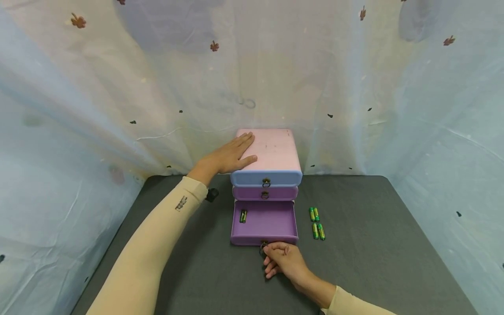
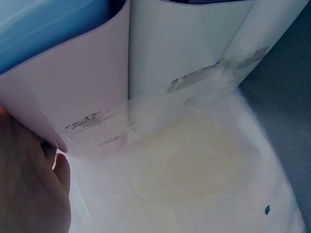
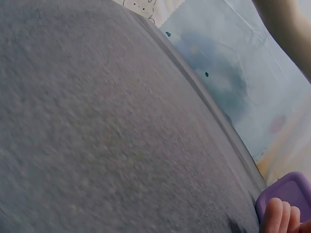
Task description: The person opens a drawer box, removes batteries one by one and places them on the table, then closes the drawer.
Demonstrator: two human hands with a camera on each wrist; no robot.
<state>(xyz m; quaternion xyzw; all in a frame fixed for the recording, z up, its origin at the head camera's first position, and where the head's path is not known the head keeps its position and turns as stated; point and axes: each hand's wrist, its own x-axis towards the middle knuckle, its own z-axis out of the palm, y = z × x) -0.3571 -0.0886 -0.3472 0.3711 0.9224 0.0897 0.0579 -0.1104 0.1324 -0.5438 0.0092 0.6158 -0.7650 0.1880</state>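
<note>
A small chest of drawers (image 1: 271, 151) with a pink top stands at the back of the table. Flat on its top, toward the left side, rests my left hand (image 1: 232, 155) with the fingers straight. The purple bottom drawer (image 1: 271, 221) is pulled out, and a pair of green batteries (image 1: 243, 216) lies in its left part. My right hand (image 1: 287, 262) pinches the ring pull (image 1: 263, 247) on that drawer's front between thumb and forefinger. The blue top drawer (image 1: 252, 179) and the purple middle drawer (image 1: 246, 194) are pushed in. In the right wrist view, curled fingers (image 3: 282, 216) show beside the purple drawer.
Several more green batteries (image 1: 315, 231) lie in two pairs on the grey table (image 1: 374, 245), right of the open drawer. A pale curtain (image 1: 267, 78) with leaf prints hangs close behind the chest and along both sides.
</note>
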